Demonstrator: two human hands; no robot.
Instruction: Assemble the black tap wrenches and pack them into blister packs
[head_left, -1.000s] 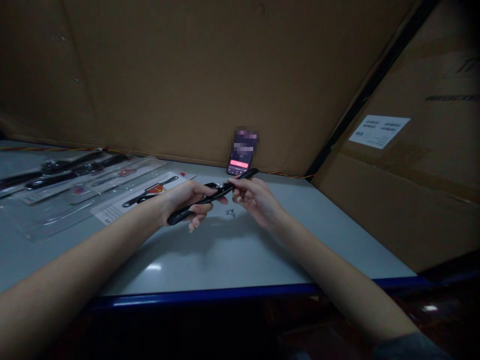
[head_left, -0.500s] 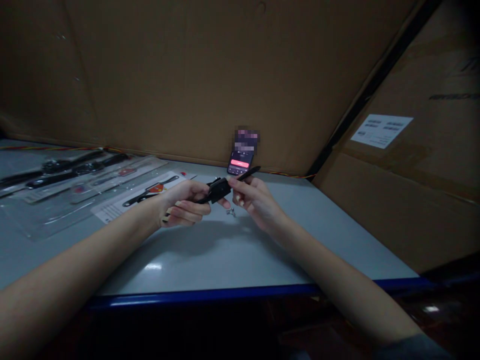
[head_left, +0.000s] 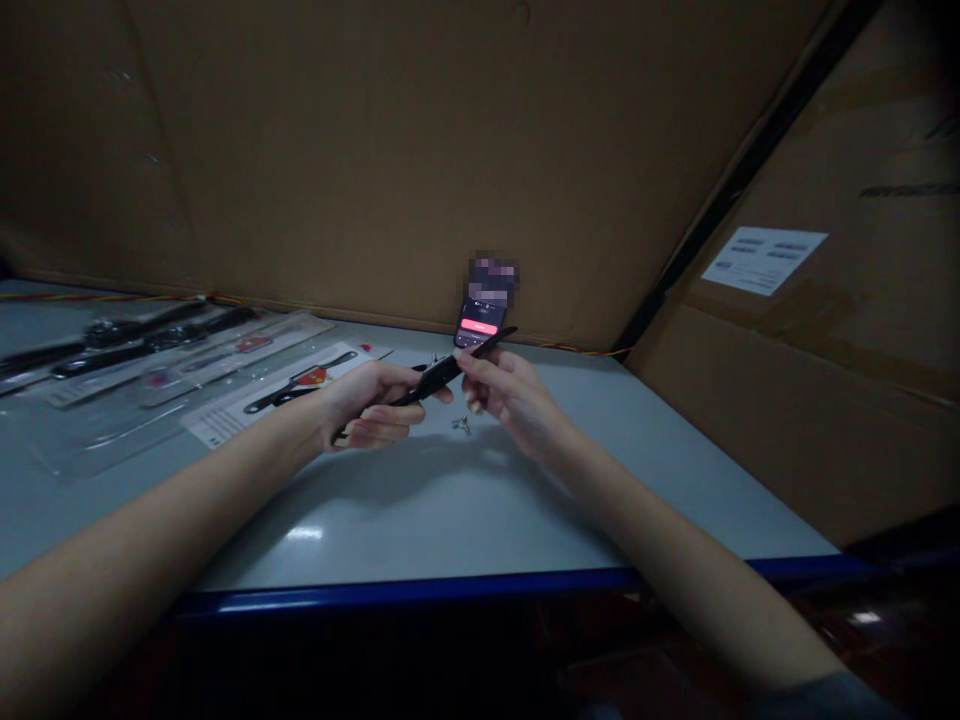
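A black spokeshave (head_left: pixel 441 376) is held over the table in both hands, its long body slanting up to the right. My left hand (head_left: pixel 379 405) is closed around the left handle and the part near the middle. My right hand (head_left: pixel 501 388) pinches the spokeshave just right of its middle, and the right handle sticks out past the fingers. Small metal screws stand up behind the middle part, partly hidden. On the table below, between the hands, lie small shiny metal parts (head_left: pixel 461 424), too small to name surely.
A lit phone (head_left: pixel 480 318) leans against the cardboard wall (head_left: pixel 337 180) at the back. Left on the table (head_left: pixel 420 530) lie a printed card (head_left: pixel 277 392), clear plastic packaging (head_left: pixel 97 430) and more black tools (head_left: pixel 157 340) in packs. A cardboard box (head_left: pixel 810 400) flanks the right side.
The spokeshave has turned about its long axis, so its middle part now looks narrower and edge-on. Both hands have stayed nearly in place.
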